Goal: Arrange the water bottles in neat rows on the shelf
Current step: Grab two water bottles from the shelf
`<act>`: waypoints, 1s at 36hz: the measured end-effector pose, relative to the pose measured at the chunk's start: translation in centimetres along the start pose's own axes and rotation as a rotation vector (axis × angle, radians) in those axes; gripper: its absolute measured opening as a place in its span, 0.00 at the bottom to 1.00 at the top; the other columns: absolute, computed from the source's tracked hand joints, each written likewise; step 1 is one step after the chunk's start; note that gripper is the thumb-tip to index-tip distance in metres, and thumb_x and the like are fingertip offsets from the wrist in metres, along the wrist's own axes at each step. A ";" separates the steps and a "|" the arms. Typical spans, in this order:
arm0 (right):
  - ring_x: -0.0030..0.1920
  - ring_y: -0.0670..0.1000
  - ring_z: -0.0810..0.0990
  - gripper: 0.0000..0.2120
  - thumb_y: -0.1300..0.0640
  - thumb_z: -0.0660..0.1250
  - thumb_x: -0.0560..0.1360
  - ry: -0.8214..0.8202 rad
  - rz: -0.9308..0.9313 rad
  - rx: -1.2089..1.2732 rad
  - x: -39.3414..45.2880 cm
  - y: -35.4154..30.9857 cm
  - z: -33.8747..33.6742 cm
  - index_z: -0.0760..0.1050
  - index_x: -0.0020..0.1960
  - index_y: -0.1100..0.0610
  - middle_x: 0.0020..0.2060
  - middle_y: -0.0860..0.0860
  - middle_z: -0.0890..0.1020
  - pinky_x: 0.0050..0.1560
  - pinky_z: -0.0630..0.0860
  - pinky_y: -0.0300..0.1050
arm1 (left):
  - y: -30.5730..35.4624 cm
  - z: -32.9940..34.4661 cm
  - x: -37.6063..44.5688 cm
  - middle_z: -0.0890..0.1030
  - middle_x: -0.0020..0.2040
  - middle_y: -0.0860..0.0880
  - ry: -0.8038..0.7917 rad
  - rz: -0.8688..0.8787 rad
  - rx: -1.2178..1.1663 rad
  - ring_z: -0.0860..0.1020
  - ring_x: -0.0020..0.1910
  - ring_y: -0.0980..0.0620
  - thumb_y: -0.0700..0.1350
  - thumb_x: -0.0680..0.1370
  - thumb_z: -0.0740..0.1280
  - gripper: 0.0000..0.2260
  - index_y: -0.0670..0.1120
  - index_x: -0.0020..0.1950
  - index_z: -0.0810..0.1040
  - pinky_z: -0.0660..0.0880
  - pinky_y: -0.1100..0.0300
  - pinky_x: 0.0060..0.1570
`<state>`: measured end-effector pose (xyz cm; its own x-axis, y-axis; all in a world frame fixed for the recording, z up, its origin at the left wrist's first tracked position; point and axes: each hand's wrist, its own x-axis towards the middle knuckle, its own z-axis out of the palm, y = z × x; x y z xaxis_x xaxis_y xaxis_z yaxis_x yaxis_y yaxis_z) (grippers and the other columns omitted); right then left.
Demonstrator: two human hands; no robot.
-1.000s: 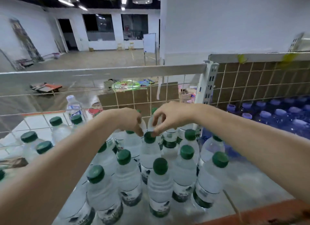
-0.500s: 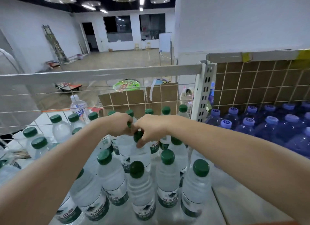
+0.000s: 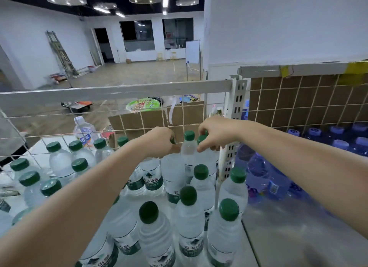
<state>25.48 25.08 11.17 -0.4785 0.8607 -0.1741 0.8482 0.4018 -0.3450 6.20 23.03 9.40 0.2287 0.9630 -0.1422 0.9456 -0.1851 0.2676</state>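
Our left hand [image 3: 159, 142] and right hand [image 3: 214, 135] are gripping half-hidden caps [image 3: 202, 139]; bottle labels [image 3: 153, 182] are blurring.

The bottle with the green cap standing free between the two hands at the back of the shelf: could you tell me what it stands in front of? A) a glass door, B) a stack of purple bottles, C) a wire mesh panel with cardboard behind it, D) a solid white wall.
C: the bottle, between the left hand and right hand, stands before the wire mesh panel backed by cardboard.
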 end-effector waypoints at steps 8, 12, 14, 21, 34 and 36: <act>0.32 0.47 0.82 0.11 0.51 0.73 0.73 0.000 0.033 0.023 -0.2 3.1 0.4 0.75 0.43 0.56 0.35 0.52 0.83 0.32 0.76 0.38 | 2.5 1.0 1.2 0.79 0.45 0.44 0.018 0.040 -0.055 0.77 0.37 0.48 0.52 0.76 0.67 0.14 0.42 0.53 0.74 0.76 0.56 0.37; 0.32 0.48 0.81 0.11 0.52 0.73 0.73 -0.015 0.048 0.016 -0.3 3.6 0.9 0.76 0.48 0.59 0.35 0.52 0.82 0.31 0.75 0.39 | 3.6 1.7 1.8 0.77 0.50 0.45 0.025 0.072 0.003 0.77 0.47 0.46 0.53 0.76 0.68 0.15 0.42 0.55 0.73 0.76 0.52 0.47; 0.31 0.48 0.80 0.12 0.51 0.72 0.73 -0.010 0.057 -0.020 -0.2 3.8 1.2 0.76 0.49 0.59 0.34 0.52 0.81 0.29 0.74 0.37 | 3.9 2.2 1.9 0.77 0.50 0.44 0.016 0.062 0.015 0.76 0.46 0.45 0.52 0.77 0.68 0.15 0.42 0.55 0.73 0.75 0.52 0.47; 0.31 0.48 0.79 0.11 0.52 0.72 0.73 0.038 0.082 -0.006 0.2 5.0 1.8 0.76 0.49 0.58 0.37 0.53 0.81 0.26 0.72 0.35 | 4.3 3.4 2.1 0.76 0.48 0.45 0.026 0.048 0.012 0.74 0.43 0.46 0.52 0.78 0.67 0.14 0.43 0.54 0.71 0.70 0.56 0.41; 0.36 0.48 0.79 0.13 0.51 0.71 0.75 0.008 0.071 0.005 -0.3 4.9 1.7 0.73 0.54 0.57 0.43 0.54 0.78 0.28 0.72 0.36 | 5.1 3.5 2.3 0.77 0.51 0.45 -0.019 0.065 0.087 0.75 0.46 0.45 0.52 0.76 0.68 0.13 0.46 0.51 0.69 0.72 0.54 0.45; 0.36 0.49 0.80 0.14 0.51 0.70 0.75 -0.005 0.086 0.024 -0.3 4.9 1.9 0.72 0.55 0.57 0.43 0.54 0.78 0.28 0.74 0.37 | 5.0 3.7 2.2 0.77 0.51 0.45 -0.036 0.053 0.079 0.75 0.46 0.46 0.53 0.76 0.69 0.15 0.47 0.53 0.68 0.72 0.54 0.46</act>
<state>29.34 26.19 7.77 -0.4054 0.8900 -0.2089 0.8805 0.3187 -0.3508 12.32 23.53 6.92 0.2855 0.9442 -0.1644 0.9471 -0.2517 0.1993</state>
